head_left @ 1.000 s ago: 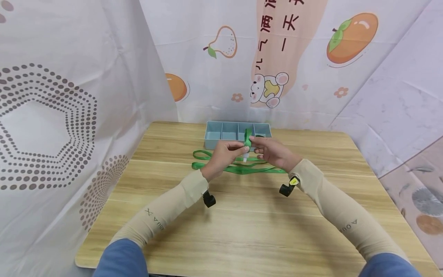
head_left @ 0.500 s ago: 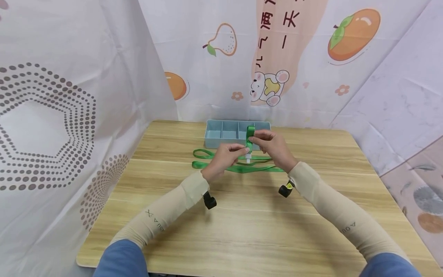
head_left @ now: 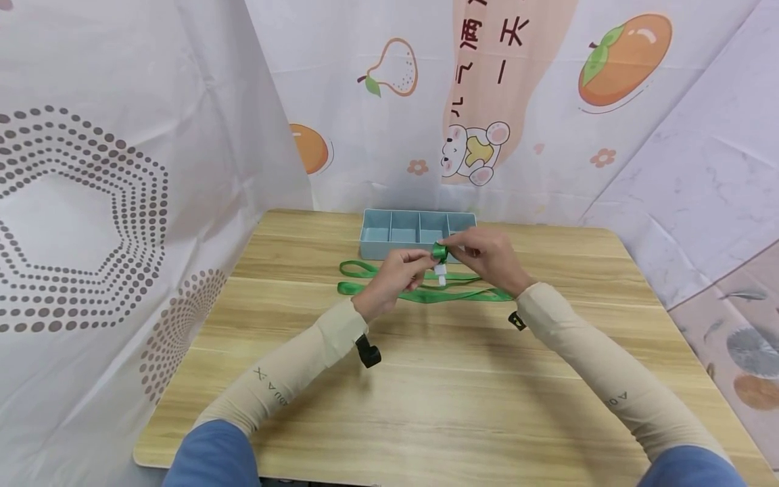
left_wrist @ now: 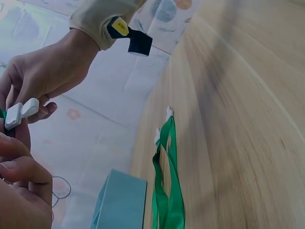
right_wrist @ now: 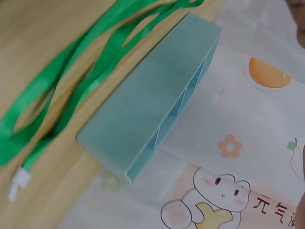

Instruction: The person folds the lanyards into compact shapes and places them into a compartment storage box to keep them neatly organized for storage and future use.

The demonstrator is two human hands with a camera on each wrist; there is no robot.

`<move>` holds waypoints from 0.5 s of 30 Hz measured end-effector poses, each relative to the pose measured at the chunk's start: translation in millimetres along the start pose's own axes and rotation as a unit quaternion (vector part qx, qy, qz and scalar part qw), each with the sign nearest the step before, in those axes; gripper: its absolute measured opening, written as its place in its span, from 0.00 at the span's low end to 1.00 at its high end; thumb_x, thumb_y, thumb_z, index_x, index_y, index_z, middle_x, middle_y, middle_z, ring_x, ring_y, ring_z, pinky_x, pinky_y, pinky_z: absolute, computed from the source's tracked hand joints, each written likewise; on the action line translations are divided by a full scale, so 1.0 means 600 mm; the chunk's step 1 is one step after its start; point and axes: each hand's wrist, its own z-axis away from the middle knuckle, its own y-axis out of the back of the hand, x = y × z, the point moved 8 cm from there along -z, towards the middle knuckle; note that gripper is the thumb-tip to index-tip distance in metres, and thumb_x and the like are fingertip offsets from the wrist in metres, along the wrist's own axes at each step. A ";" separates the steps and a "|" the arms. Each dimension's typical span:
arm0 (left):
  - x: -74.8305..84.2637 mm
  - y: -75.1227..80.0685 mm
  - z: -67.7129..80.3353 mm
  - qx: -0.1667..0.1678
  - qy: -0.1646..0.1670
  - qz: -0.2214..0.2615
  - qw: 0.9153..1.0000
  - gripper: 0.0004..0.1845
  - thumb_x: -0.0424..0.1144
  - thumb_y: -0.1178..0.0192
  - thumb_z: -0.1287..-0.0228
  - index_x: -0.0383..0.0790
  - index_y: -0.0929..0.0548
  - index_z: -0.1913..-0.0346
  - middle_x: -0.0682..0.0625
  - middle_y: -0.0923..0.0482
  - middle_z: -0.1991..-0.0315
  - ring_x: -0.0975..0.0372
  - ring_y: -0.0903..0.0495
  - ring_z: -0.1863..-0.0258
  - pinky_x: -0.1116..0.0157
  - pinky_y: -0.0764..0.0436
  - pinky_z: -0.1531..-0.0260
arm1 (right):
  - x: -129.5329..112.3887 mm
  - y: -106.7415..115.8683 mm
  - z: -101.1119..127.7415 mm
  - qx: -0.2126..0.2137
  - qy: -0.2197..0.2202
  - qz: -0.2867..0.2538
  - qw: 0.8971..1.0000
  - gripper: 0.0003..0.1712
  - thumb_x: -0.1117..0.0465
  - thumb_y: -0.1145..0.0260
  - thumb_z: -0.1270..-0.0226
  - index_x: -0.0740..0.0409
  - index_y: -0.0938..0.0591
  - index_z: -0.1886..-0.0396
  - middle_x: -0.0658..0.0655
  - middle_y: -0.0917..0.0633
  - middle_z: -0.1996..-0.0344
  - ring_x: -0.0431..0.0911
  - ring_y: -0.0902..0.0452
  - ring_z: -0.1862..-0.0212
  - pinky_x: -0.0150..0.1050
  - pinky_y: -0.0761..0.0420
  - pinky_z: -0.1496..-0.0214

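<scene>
A green lanyard [head_left: 440, 252] with a white plastic clip [head_left: 441, 273] is held up over the table in front of the box, its strap gathered into a short bundle. My left hand [head_left: 392, 277] pinches the bundle from the left between thumb and fingers. From the other side my right hand [head_left: 491, 260] pinches the top of the strap. In the left wrist view the clip [left_wrist: 20, 113] sticks out between the hands, while most of the strap is hidden by fingers. Below lie two more green lanyards [head_left: 420, 295], stretched out side by side, with white clips [left_wrist: 169, 112] at one end.
Behind the lanyards a light blue box [head_left: 389, 250] with several compartments stands at the table's back edge. Something dark shows in its rightmost compartment, partly behind my right hand. A printed curtain [head_left: 341, 95] hangs behind the wooden table [head_left: 426, 406].
The strap loop that stood tall above my left fingers is folded down into a compact bundle. My right hand rose, then turned over the top; my left hand has barely moved.
</scene>
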 end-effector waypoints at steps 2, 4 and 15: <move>0.001 0.000 0.000 -0.002 -0.001 0.008 1.000 0.14 0.41 0.40 0.22 0.36 0.13 0.46 0.53 0.34 0.85 0.64 0.39 0.86 0.67 0.39 0.82 | -0.007 0.002 -0.002 -0.004 0.036 0.030 0.999 0.17 0.76 0.25 0.40 0.55 0.08 0.54 0.49 0.13 0.73 0.38 0.31 0.77 0.30 0.32 0.73; 0.002 0.000 0.000 -0.005 0.000 0.017 1.000 0.13 0.40 0.41 0.22 0.35 0.14 0.46 0.52 0.34 0.85 0.64 0.39 0.86 0.67 0.40 0.83 | -0.014 0.003 -0.002 -0.005 0.065 0.054 0.996 0.18 0.75 0.24 0.42 0.55 0.08 0.54 0.50 0.14 0.75 0.39 0.30 0.78 0.33 0.30 0.75; -0.010 0.002 -0.003 -0.001 0.037 0.044 0.998 0.20 0.49 0.47 0.20 0.35 0.13 0.49 0.47 0.18 0.68 0.66 0.36 0.86 0.68 0.39 0.83 | -0.025 -0.003 0.001 -0.028 0.103 0.098 0.989 0.20 0.74 0.21 0.46 0.57 0.09 0.53 0.54 0.09 0.64 0.44 0.19 0.73 0.39 0.22 0.74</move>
